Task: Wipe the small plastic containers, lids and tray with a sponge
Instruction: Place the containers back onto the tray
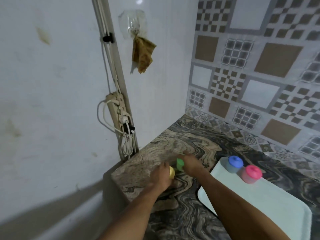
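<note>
On the marbled counter my left hand [161, 177] grips a small yellow object [171, 172], mostly hidden behind its fingers. Just to its right, my right hand [192, 164] holds a green piece [180, 164]; blur keeps me from telling sponge from container. A pale tray [270, 205] lies on the right. At its far end stand a small blue container with lid [234, 164] and a pink one with lid [251, 173], side by side.
The counter's left edge [119, 184] drops off near a white wall. A power strip with hanging cables [119, 115] is fixed to that wall. A brownish cloth [142, 55] hangs from a hook above. Patterned tiles back the counter.
</note>
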